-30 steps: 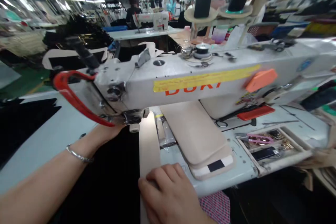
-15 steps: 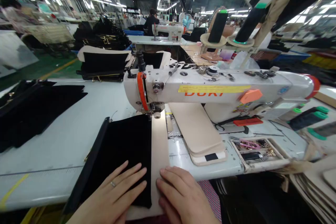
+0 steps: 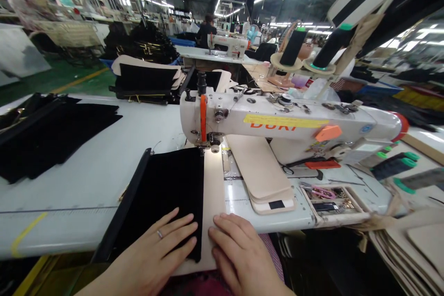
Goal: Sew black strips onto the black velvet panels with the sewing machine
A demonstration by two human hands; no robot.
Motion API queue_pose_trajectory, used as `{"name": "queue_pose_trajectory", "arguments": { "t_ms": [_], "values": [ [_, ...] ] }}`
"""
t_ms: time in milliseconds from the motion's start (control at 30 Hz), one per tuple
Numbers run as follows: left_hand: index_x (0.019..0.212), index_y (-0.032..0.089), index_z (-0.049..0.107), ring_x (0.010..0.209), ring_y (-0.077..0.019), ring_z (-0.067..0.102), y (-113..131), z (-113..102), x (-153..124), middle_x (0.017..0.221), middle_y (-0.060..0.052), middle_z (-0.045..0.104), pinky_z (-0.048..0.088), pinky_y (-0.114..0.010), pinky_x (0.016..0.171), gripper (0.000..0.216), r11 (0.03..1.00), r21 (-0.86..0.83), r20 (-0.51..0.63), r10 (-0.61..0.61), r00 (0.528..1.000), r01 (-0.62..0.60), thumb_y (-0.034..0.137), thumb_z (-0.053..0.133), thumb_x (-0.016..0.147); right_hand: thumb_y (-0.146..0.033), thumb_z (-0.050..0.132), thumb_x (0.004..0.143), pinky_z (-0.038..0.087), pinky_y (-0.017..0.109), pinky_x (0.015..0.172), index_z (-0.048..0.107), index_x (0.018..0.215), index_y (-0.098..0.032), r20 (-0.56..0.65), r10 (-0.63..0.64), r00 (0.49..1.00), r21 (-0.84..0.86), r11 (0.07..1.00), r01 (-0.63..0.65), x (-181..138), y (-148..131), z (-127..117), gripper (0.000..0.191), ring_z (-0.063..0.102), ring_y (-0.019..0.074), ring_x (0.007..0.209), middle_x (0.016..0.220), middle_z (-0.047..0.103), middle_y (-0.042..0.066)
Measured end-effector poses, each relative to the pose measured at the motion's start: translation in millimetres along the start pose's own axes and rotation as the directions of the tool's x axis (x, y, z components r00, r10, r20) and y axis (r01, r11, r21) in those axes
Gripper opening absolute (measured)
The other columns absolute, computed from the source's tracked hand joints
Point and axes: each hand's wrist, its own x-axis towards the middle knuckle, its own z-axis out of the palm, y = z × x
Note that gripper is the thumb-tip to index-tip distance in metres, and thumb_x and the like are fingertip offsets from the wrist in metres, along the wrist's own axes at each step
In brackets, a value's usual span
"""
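My left hand (image 3: 163, 247) lies flat with fingers spread on a black fabric piece (image 3: 166, 189), a ring on one finger. A dark folded edge runs along the fabric's left side, with a bit of gold metal beside it. Under the black piece lies a beige panel (image 3: 213, 189), showing as a strip on its right. My right hand (image 3: 239, 249) rests on that strip, fingers extended and close together, its thumb partly hidden. The far end of both layers sits beneath the presser foot of a white sewing machine (image 3: 287, 118), where a lamp lights the panel.
Right of the work lie stacked beige panels (image 3: 260, 173), scissors (image 3: 287, 169) and a parts tray (image 3: 336, 206). Black fabric pieces (image 3: 62, 134) lie on the table's left. Thread cones (image 3: 293, 46) stand behind the machine; a person (image 3: 207, 30) sits farther back.
The camera view has shifted, so the machine and fabric appear a little farther right and smaller. Both hands keep nearly the same places on the black fabric and beige panel.
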Motion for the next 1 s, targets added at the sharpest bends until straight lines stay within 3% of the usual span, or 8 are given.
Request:
{"name": "queue_pose_trajectory", "arguments": {
  "t_ms": [167,267,433,600,800,1000],
  "values": [
    [0.123,0.023,0.065,0.129,-0.0196,0.054,0,-15,7,0.129,-0.002,0.066,0.035,-0.042,0.119,0.04,0.996,0.068,0.103,0.042,0.994,-0.05,0.009,0.053,0.088,-0.022,0.056,0.092,0.052,0.038,0.102,0.063,0.12,-0.02,-0.004,-0.032,0.999,-0.047,0.998,0.031,2,-2,-1,0.029,0.061,0.0213,0.115,0.126,0.066,0.005],
    [0.13,0.022,0.06,0.134,-0.0213,0.049,-4,-20,6,0.138,-0.003,0.06,0.035,-0.042,0.119,0.049,0.991,0.089,0.177,0.083,0.981,-0.1,0.007,0.056,0.083,-0.039,0.058,0.093,0.052,0.039,0.102,0.064,0.119,-0.02,-0.012,-0.129,0.992,-0.104,0.986,0.127,3,-2,3,0.033,0.064,0.0221,0.11,0.119,0.069,0.006],
    [0.124,0.019,0.063,0.133,-0.0217,0.05,-10,-17,3,0.137,-0.004,0.061,0.036,-0.042,0.118,0.049,0.989,0.089,0.143,0.107,0.984,-0.121,0.002,0.053,0.079,-0.055,0.054,0.095,0.053,0.037,0.099,0.062,0.122,-0.018,-0.004,-0.234,0.972,-0.203,0.952,0.229,5,3,11,0.046,0.064,0.0209,0.105,0.115,0.07,0.005],
    [0.119,0.019,0.065,0.13,-0.0193,0.052,-11,-14,3,0.13,-0.003,0.066,0.032,-0.042,0.12,0.046,0.991,0.063,0.081,0.113,0.99,-0.118,0.001,0.05,0.08,-0.032,0.051,0.101,0.051,0.036,0.099,0.062,0.122,-0.02,-0.013,-0.217,0.976,-0.218,0.953,0.209,5,3,15,0.027,0.063,0.0185,0.104,0.116,0.069,0.002],
    [0.115,0.019,0.067,0.128,-0.0178,0.054,-11,-17,8,0.123,-0.002,0.069,0.03,-0.039,0.121,0.042,0.984,0.087,0.027,0.152,0.988,-0.153,0.002,0.049,0.081,-0.027,0.032,0.106,0.05,0.035,0.094,0.068,0.11,-0.022,-0.245,-0.188,0.951,-0.221,0.966,0.134,11,-4,28,0.037,0.062,0.0169,0.093,0.102,0.072,0.001],
    [0.116,0.02,0.068,0.125,-0.0203,0.057,-20,-7,0,0.121,-0.003,0.071,0.039,-0.039,0.116,0.038,0.963,0.145,0.061,0.22,0.974,-0.227,0.006,0.05,0.085,-0.018,0.05,0.099,0.049,0.035,0.097,0.07,0.094,-0.025,-0.379,-0.259,0.889,-0.309,0.941,0.142,16,-7,43,0.021,0.063,0.0142,0.086,0.091,0.072,-0.003]
  ]
}}
